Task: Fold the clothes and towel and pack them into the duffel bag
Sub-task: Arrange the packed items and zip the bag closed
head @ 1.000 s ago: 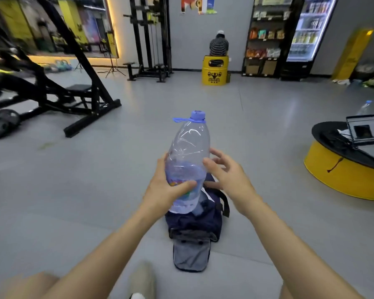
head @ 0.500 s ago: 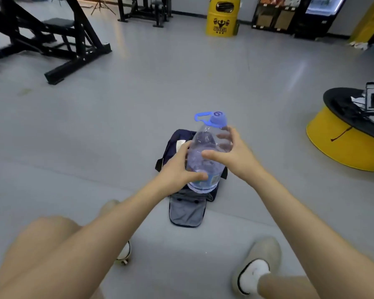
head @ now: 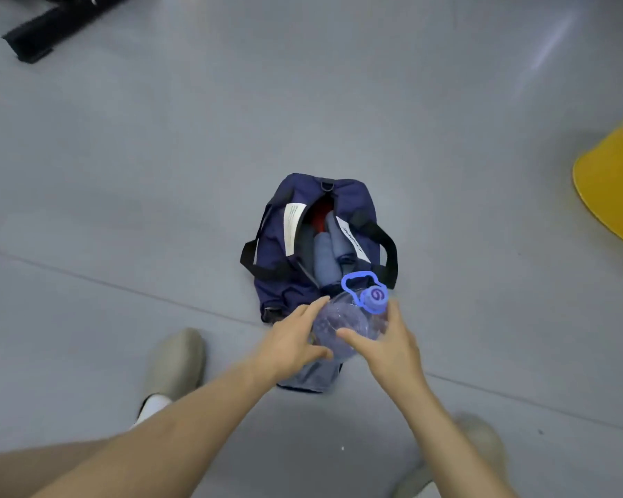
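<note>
1. Left hand (head: 292, 345): fingers (head: 315, 308) slightly spread and laid up the left side of the water bottle (head: 346, 323), thumb under its near side. We see the bottle held between them.
2. Right hand (head: 392, 348): thumb (head: 353, 337) lies across the bottle's front. The other fingers wrap behind it and are mostly hidden, so we cannot tell their spread.
3. The bottle is clear and tilted, with its blue cap (head: 374, 298) pointing away from us. Its base is hidden by the hands.
4. The duffel bag (head: 277, 246) lies open on the floor (head: 123, 174), just beyond the fingers. The bottle sits over its near end, and we cannot tell whether they touch.
5. Inside the bag we see folded blue-grey clothes (head: 324, 260) and something red (head: 319, 217) that is too dark to identify. We cannot make out a towel.
6. Count: two hands, one bottle, one bag, two black handles, two white labels, two shoes (head: 177, 364).
7. Cut off at the frame edges: a yellow round object (head: 612, 188) on the right and a black equipment base (head: 47, 26) at top left.
</note>
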